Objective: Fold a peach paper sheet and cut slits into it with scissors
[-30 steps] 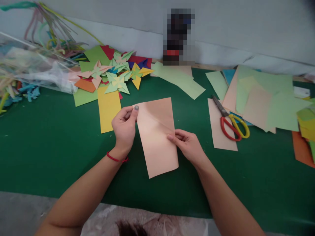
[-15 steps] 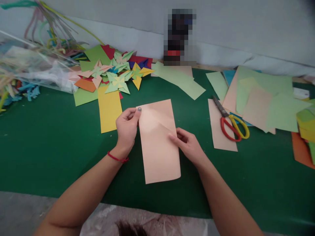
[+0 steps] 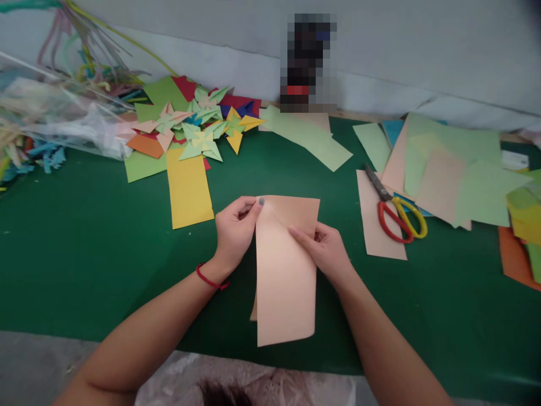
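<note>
A peach sheet of paper (image 3: 285, 282) hangs between my two hands above the green table. My left hand (image 3: 239, 228) pinches its upper left corner between thumb and fingers. At the right edge, my right hand (image 3: 329, 248) grips the sheet, thumb on the front and fingers behind. The paper bends near its top, and a second layer or flap shows behind the lower left edge. A yellow paper rectangle (image 3: 190, 189) lies to the left of my left hand. Scissors (image 3: 395, 206) with one red and one yellow handle lie to the right, over a peach strip.
Folded paper stars (image 3: 203, 141) lie in a colourful heap at the back left, beside a clear plastic bag (image 3: 76, 121). Green and peach sheets (image 3: 482, 192) pile up at the right. A pixelated dark object (image 3: 306, 62) stands at the wall.
The peach paper has moved slightly right and toward me, with its top now bent and its layers parted at the lower left. My left hand has moved right and down with it.
</note>
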Demonstrator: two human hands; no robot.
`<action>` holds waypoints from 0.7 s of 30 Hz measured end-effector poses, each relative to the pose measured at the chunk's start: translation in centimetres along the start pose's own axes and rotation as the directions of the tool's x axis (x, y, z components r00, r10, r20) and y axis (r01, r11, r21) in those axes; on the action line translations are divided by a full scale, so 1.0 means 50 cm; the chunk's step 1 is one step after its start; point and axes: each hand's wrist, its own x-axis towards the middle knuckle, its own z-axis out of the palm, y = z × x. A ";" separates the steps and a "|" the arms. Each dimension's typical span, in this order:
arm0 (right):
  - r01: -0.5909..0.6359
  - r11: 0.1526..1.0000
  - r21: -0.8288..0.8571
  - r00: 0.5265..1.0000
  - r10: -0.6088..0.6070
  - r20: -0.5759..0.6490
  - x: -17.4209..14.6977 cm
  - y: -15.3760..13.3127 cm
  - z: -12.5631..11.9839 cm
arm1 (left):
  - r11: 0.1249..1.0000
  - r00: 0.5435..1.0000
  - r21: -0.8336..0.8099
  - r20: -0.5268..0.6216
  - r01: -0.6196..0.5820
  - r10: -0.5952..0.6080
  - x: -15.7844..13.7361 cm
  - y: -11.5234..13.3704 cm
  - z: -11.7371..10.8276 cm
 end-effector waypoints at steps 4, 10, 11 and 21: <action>0.068 0.993 -0.097 0.997 -0.073 -0.040 0.000 0.003 0.001 | 1.000 1.000 0.006 -0.001 -0.011 0.011 0.002 -0.002 -0.001; 0.213 0.911 -0.353 0.967 -0.247 -0.056 -0.006 0.006 0.001 | 0.998 0.998 0.042 -0.044 -0.037 0.039 0.003 -0.004 0.001; 0.230 0.891 -0.391 0.961 -0.272 -0.054 -0.007 0.006 0.002 | 0.998 0.998 0.050 -0.053 -0.041 0.043 0.003 -0.005 0.001; 0.227 0.872 -0.433 0.954 -0.288 -0.080 -0.014 0.011 0.017 | 0.991 0.992 0.093 -0.064 -0.100 0.106 0.003 -0.008 0.007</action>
